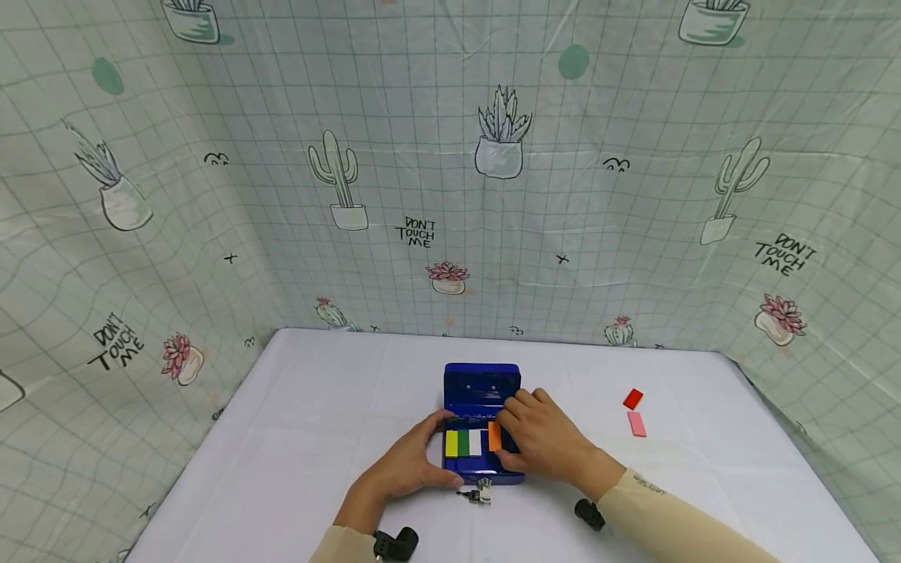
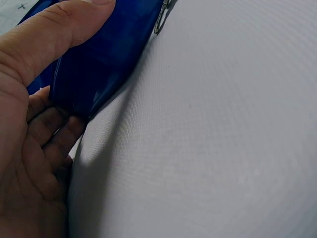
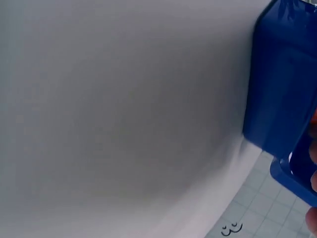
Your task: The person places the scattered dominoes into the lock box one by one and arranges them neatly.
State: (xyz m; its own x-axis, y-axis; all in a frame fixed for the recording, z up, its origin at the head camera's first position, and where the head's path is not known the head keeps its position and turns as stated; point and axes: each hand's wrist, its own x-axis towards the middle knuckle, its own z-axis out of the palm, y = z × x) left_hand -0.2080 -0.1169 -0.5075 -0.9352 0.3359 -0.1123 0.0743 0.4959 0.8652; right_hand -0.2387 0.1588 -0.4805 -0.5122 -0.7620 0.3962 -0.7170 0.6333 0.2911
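Observation:
A blue metal box (image 1: 486, 475) stands on the table with its lid (image 1: 481, 383) raised at the back. Inside, a yellow block (image 1: 451, 443), a green block (image 1: 463, 443) and a white block (image 1: 475, 442) stand side by side on the left. My left hand (image 1: 411, 467) grips the box's left side, thumb at the front corner and fingers towards the back. An orange block (image 1: 495, 437) is pinched by my right hand (image 1: 543, 438), inside the box, right of the white block. In the right wrist view only fingertips (image 3: 313, 151) show at the edge.
A red block (image 1: 633, 399) and a pink block (image 1: 637, 424) lie on the white table (image 1: 338, 391) to the right. Small keys (image 1: 480, 493) hang at the box's front lock. A patterned cloth (image 1: 450, 195) closes off the back and sides.

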